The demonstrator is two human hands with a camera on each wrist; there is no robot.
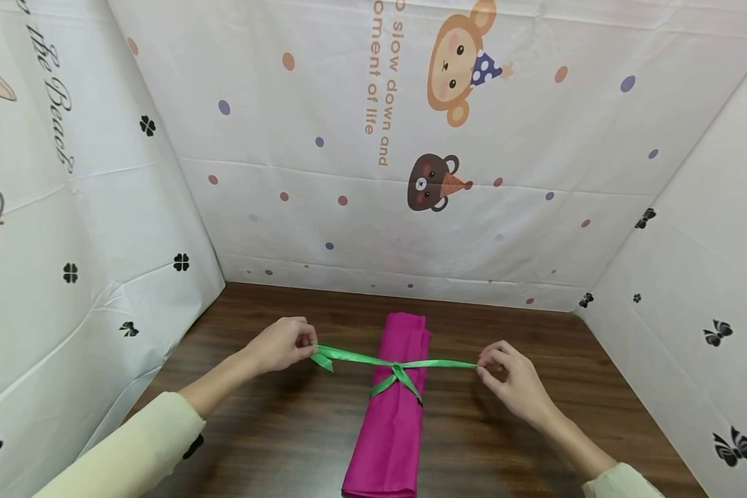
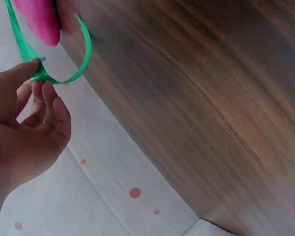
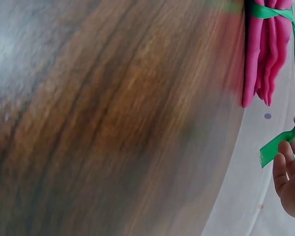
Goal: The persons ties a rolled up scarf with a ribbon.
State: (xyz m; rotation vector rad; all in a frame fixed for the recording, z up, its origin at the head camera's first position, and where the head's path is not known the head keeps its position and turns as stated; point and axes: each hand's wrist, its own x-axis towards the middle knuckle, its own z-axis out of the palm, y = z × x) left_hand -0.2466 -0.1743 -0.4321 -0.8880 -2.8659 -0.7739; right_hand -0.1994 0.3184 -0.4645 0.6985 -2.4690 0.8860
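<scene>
A magenta cloth (image 1: 386,436), folded into a long flat bundle, lies lengthwise on the wooden table. Round its upper part runs a green ribbon (image 1: 398,373), crossed over itself on top. My left hand (image 1: 283,344) pinches one end between thumb and fingers, and a short tail curls from the grip in the left wrist view. On the other side my right hand (image 1: 515,379) pinches the opposite end, with its cut tip poking out beside the fingers in the right wrist view. Both ribbon ends stretch nearly straight out from the crossing.
The dark wood table (image 1: 274,443) meets a white printed cloth backdrop (image 1: 361,228) at its far edge. Similar white sheets hang at the left (image 1: 118,228) and right (image 1: 678,277), close to the table's sides.
</scene>
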